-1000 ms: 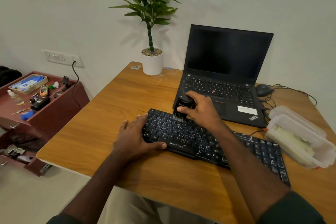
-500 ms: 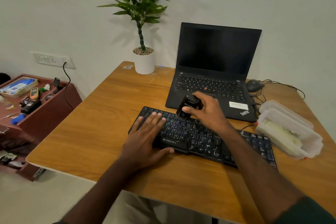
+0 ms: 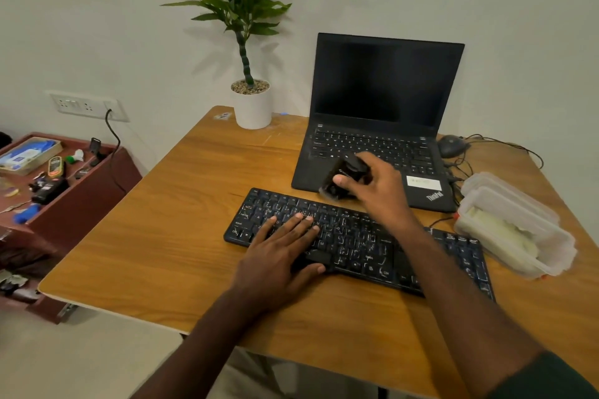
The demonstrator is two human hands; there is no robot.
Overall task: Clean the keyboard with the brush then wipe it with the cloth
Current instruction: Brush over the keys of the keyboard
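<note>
A black keyboard (image 3: 363,236) with lit keys lies across the wooden desk (image 3: 168,236). My left hand (image 3: 278,256) lies flat on its left part, fingers spread, thumb at the front edge. My right hand (image 3: 376,188) grips a small black brush (image 3: 340,178) and holds it tilted just above the keyboard's back edge, in front of the laptop. The brush is blurred. A pale cloth (image 3: 499,230) sits inside a clear plastic box at the right.
An open black laptop (image 3: 382,100) stands behind the keyboard. A potted plant (image 3: 251,100) is at the back left of the desk. A mouse (image 3: 450,146) and cables lie at the back right. The clear box (image 3: 518,256) sits by the keyboard's right end. A cluttered red cabinet (image 3: 64,178) stands left.
My right hand lifted the brush off the keys and back toward the laptop. My left hand slid from the keyboard's left end onto the keys. The head camera shifted.
</note>
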